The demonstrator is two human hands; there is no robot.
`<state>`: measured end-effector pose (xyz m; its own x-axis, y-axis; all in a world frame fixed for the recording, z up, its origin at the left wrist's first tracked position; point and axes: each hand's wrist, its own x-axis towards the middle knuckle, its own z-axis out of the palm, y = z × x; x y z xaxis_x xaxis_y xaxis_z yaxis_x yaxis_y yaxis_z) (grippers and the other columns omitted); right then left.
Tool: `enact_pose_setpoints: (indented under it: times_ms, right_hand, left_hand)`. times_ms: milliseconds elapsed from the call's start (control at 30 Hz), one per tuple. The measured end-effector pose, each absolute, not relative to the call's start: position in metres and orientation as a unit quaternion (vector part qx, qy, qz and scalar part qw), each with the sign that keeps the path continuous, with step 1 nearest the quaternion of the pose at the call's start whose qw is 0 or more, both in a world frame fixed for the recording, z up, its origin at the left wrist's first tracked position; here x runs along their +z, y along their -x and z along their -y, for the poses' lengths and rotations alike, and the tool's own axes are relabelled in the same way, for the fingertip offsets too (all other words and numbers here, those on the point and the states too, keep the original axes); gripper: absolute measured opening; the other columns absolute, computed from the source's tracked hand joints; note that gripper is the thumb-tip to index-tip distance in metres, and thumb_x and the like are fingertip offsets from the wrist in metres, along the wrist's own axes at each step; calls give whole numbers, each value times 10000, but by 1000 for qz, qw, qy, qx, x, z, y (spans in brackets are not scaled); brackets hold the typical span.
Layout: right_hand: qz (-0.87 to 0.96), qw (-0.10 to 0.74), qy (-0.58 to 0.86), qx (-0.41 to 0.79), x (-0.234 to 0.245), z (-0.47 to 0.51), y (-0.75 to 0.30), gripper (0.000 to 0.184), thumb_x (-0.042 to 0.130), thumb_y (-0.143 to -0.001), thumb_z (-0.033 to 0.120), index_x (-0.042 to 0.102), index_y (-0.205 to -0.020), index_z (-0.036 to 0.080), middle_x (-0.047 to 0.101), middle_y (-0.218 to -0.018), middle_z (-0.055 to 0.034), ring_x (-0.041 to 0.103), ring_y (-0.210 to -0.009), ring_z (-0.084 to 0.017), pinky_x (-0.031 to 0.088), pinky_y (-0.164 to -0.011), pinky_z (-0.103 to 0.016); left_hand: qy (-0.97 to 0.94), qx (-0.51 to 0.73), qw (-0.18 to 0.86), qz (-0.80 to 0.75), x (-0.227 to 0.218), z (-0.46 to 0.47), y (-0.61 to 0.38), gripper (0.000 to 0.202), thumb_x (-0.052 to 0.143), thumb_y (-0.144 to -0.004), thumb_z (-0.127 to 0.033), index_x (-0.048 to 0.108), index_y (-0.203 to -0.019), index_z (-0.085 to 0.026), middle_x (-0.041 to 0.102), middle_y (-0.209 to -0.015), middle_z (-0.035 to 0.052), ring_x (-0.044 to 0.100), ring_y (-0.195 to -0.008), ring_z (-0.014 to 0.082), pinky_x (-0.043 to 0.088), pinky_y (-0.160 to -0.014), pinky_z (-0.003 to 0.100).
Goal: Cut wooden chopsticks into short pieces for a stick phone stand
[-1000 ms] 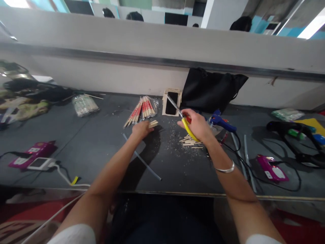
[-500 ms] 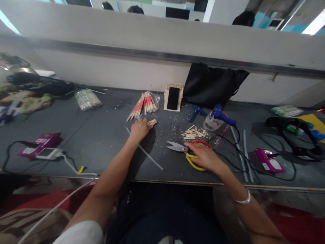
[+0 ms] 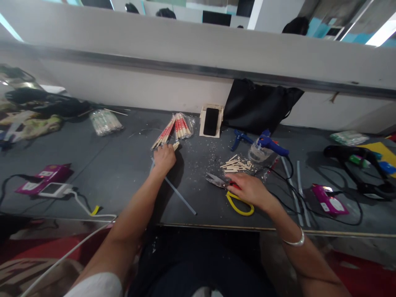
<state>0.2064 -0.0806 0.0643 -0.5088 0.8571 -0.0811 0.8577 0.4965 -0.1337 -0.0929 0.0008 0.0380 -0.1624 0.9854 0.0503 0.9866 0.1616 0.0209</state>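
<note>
My left hand (image 3: 165,158) is closed around a small bunch of pale wooden sticks (image 3: 176,145), whose ends poke out past the fingers on the right. Under that forearm runs a translucent glue stick (image 3: 181,196). My right hand (image 3: 250,189) grips scissors (image 3: 240,205) by the red handle, most of which it covers. Their yellow loop lies toward the table edge, and the blades point left, slightly apart. Just beyond the scissors is a pile of short cut stick pieces (image 3: 235,164) with crumbs around it. Chopsticks with red wrappers (image 3: 182,126) lie behind my left hand.
A blue glue gun (image 3: 272,144) rests on a clear plastic cup (image 3: 259,152), its cord trailing right. A phone (image 3: 211,121) lies on a wooden piece near the wall, beside a black bag (image 3: 260,107). Purple boxes (image 3: 330,200) and a white cable (image 3: 88,206) flank the work area.
My left hand has shifted slightly left with the sticks. The scissors have turned a little, their yellow loop now standing clear of my right hand and the red handle mostly under it.
</note>
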Motion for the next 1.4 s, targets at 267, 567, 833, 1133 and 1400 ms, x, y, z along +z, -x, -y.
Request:
enact_pose_setpoints:
  times_ms: [267, 567, 833, 1133, 1400]
  right_hand:
    - [-872, -61, -480, -81, 52, 47, -201, 319, 542, -963, 266, 690, -1241, 217, 746, -1236, -99, 693, -1160, -256, 553, -962, -391]
    - [-887, -121, -441, -62, 26, 43, -201, 270, 518, -978, 255, 710, -1165, 224, 772, -1141, -86, 708, -1080, -227, 557, -927, -365]
    - [-901, -137, -407, -63, 11, 47, -200, 256, 525, -989, 277, 717, -1139, 199, 777, -1019, -103, 698, -1016, -231, 546, -908, -366]
    - [-903, -234, -358, -39, 10, 52, -196, 273, 460, -1029, 267, 726, -1045, 205, 769, -861, -75, 683, -816, -205, 519, -801, -331]
    - [-907, -267, -323, -34, 9, 50, -196, 275, 457, -1038, 267, 719, -998, 192, 765, -803, -64, 667, -738, -186, 498, -726, -298]
  left_hand:
    - [654, -10, 40, 755, 34, -3, 95, 494, 246, -925, -86, 680, -1155, -30, 640, -1190, 295, 629, -1125, 359, 506, -876, 440]
    - [634, -19, 56, 771, 30, -9, 103, 490, 261, -917, -93, 702, -1124, -39, 647, -1174, 289, 627, -1107, 364, 510, -866, 451]
    - [631, -9, 41, 775, 31, -13, 109, 455, 325, -904, -110, 718, -1131, -77, 652, -1174, 270, 638, -1093, 357, 528, -874, 456]
    - [629, -11, 16, 777, 33, -11, 112, 452, 316, -923, -151, 704, -1140, -70, 626, -1203, 280, 610, -1133, 371, 512, -883, 454]
    - [622, -10, 16, 783, 37, -7, 111, 459, 304, -934, -142, 701, -1154, -79, 633, -1190, 265, 608, -1146, 358, 504, -905, 449]
